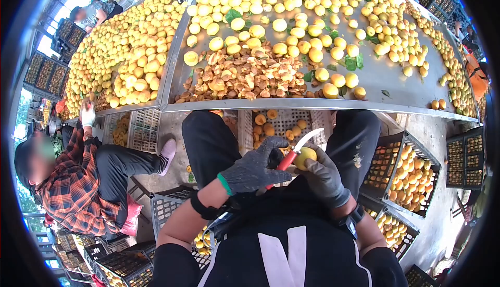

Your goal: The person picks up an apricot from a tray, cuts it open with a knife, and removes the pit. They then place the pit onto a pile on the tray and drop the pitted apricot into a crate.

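My left hand [252,166], in a dark grey glove with a green cuff, is closed on the red handle of a knife [288,160]. Its curved, pale blade points up and to the right. My right hand [328,175], also in a grey glove, grips a yellow apricot [305,157] between thumb and fingers. The blade's base overlaps the fruit in this view. Both hands are over my lap, below the metal table's front edge [312,104]. Beyond them on the table lies a heap of cut brownish apricot pieces [250,73].
Whole apricots [135,52] cover much of the table. Between my knees, a crate [317,123] has cut fruit in it. Black crates of apricots [411,177] stand at my right. A co-worker in a plaid shirt [73,203] sits at my left, one gloved hand at the table edge.
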